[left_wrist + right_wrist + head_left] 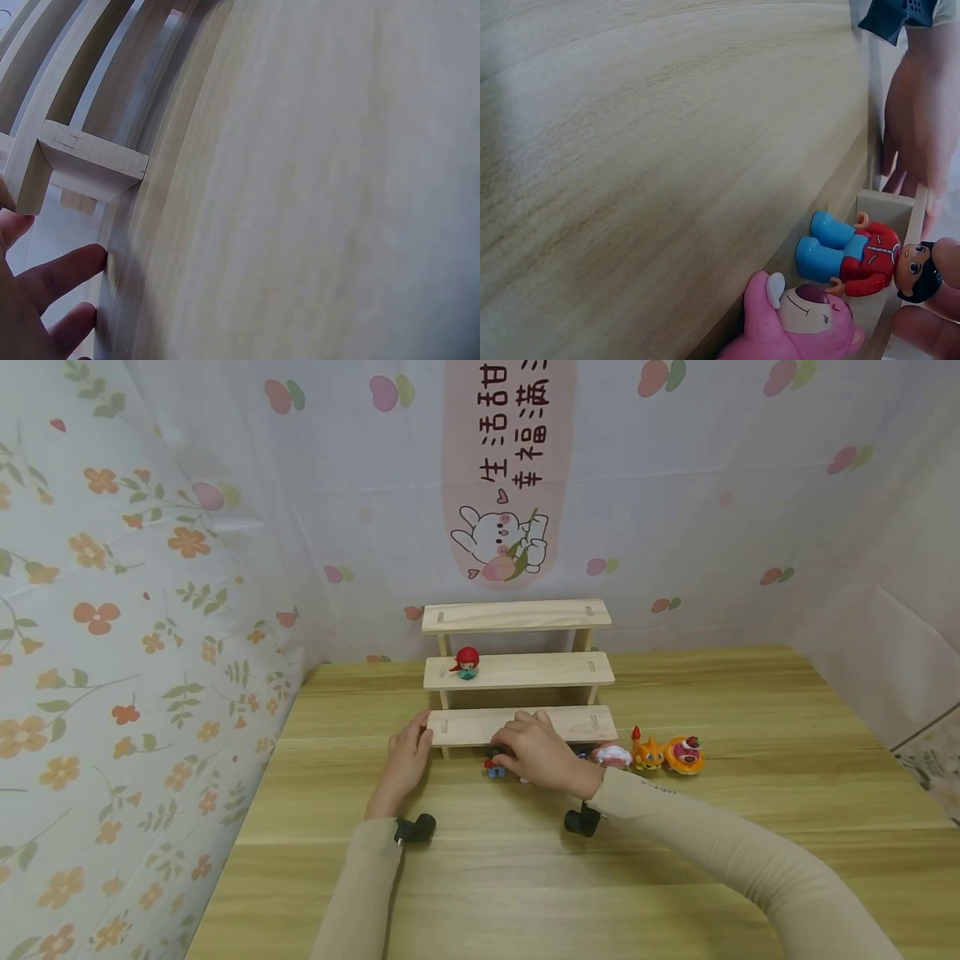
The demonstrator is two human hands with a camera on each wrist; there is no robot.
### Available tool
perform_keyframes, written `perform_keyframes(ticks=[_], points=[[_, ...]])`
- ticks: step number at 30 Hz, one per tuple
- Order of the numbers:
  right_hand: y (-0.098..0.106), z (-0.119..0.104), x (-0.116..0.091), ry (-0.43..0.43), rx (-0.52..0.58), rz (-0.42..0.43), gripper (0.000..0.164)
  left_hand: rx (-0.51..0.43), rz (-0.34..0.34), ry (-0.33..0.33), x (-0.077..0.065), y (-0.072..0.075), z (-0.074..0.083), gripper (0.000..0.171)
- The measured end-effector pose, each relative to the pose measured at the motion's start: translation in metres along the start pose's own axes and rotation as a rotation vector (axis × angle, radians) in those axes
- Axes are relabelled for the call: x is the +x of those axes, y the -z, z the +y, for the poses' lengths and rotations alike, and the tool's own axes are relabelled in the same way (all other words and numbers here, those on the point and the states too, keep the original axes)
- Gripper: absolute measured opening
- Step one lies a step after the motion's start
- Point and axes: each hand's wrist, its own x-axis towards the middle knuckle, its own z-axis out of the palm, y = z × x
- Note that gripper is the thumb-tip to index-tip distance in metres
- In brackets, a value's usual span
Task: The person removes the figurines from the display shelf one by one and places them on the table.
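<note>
My right hand (542,753) pinches the dark-haired head of a toy figure (870,259) in a red top and blue trousers. The figure is upright in the head view, at the front of the three-step wooden display shelf (517,667). Beside it in the right wrist view is a pink toy bear (817,319) with a white muzzle; my right hand mostly hides that bear in the head view. At the left end of the lowest step, my left hand (408,752) holds the board's corner, its lower fingers (64,277) stretched toward the tabletop.
A red-haired toy figure (467,662) sits on the middle step. Right of my right hand, a pink-and-white toy (612,756), an orange toy with a red-tipped tail (648,753) and an orange ring-shaped toy (685,755) stand on the wooden table (480,893). Patterned cloth hangs behind.
</note>
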Motion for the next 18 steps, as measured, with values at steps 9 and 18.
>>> perform_keyframes(ticks=[9, 18], points=[[0.006, -0.001, 0.004, 0.004, -0.028, 0.015, 0.024, -0.008, 0.010, -0.011, 0.001, 0.001, -0.001, 0.045], [0.032, 0.002, 0.039, -0.071, -0.037, 0.133, 0.022, -0.016, -0.006, 0.030, 0.000, 0.002, 0.002, 0.046]])
